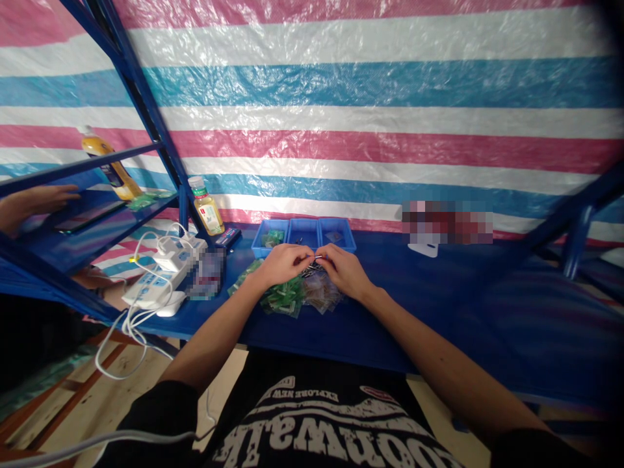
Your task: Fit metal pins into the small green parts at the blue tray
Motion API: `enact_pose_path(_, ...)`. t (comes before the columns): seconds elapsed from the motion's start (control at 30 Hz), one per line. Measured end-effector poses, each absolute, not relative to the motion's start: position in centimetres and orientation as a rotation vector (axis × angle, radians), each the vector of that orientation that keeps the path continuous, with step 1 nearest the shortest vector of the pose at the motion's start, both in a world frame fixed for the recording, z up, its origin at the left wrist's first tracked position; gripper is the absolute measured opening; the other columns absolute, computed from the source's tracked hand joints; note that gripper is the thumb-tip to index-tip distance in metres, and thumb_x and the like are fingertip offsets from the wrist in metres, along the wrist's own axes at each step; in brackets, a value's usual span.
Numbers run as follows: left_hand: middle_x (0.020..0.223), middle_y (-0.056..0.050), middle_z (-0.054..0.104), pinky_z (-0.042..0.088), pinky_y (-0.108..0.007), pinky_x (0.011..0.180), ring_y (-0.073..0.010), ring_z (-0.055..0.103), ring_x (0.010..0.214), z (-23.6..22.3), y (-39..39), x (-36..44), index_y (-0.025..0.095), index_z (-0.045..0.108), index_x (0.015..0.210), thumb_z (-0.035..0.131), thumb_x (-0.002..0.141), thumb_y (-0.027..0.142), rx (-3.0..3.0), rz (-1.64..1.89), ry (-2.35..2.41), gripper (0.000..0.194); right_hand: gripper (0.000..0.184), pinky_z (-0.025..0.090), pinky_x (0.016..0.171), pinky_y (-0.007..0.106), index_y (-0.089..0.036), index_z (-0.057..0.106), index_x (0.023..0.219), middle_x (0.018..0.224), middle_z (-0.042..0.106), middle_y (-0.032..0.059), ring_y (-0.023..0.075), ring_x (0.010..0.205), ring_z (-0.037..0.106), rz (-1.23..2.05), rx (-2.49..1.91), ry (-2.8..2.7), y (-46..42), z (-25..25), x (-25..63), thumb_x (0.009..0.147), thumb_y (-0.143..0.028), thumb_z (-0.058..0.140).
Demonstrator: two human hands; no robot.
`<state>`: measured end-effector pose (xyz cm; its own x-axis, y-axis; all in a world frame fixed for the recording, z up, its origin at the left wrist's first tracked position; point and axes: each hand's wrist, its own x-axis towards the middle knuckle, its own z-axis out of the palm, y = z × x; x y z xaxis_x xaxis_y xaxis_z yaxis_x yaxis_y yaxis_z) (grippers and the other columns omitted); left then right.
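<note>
Your left hand [290, 263] and right hand [344, 268], fingertips nearly meeting, pinch a small rod [318, 257] (dark-and-silver) above green packets [285, 297] on the worktop [385, 286].

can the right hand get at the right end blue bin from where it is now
Probably yes: the right hand is just in front of the right end blue bin, whose top looks open, though its fingers are busy with a small piece.

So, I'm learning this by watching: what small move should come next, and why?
Probably a firmer pinch on the small shiny piece, since the left hand and right hand meet at it over loose dark pieces, where it could get lost.
</note>
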<state>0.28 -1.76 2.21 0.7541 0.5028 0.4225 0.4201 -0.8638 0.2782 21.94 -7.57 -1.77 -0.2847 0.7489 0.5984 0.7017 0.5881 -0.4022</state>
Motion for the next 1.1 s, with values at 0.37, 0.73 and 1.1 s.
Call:
enact_pose_path(0.37,0.075,0.000,0.069,0.034,-0.024,0.065,-0.0143,0.060,0.068,2.22,-1.75,0.27,0.023,0.075,0.105,0.050,0.104,0.036,2.798,0.617,0.755,0.028,0.017,0.047,0.082,0.032,-0.025,0.065,0.103,0.099,0.071,0.0049,0.0223,0.091,0.066,0.034,-1.199,-2.030,-7.60,-1.80,21.92,0.107,-0.031,0.049)
enact_pose_path(0.73,0.073,0.001,0.067,0.034,-0.024,0.065,-0.0144,0.060,0.067,2.27,-1.71,0.22,0.022,0.074,0.102,0.051,0.102,0.033,2.820,0.626,0.763,0.025,0.018,0.047,0.081,0.031,-0.026,0.064,0.104,0.099,0.069,0.0044,0.0213,0.090,0.066,0.026,-1.203,-2.034,-7.79,-1.58,21.84,0.107,-0.030,0.047)
enact_pose_path(1.1,0.071,0.000,0.068,0.034,-0.024,0.064,-0.0142,0.060,0.065,2.41,-1.84,0.27,0.022,0.075,0.101,0.052,0.102,0.033,2.808,0.658,0.788,0.026,0.021,0.046,0.076,0.032,-0.025,0.064,0.099,0.098,0.070,0.0056,0.0224,0.090,0.066,-0.019,-1.293,-2.009,-7.85,-1.46,21.74,0.108,-0.031,0.045)
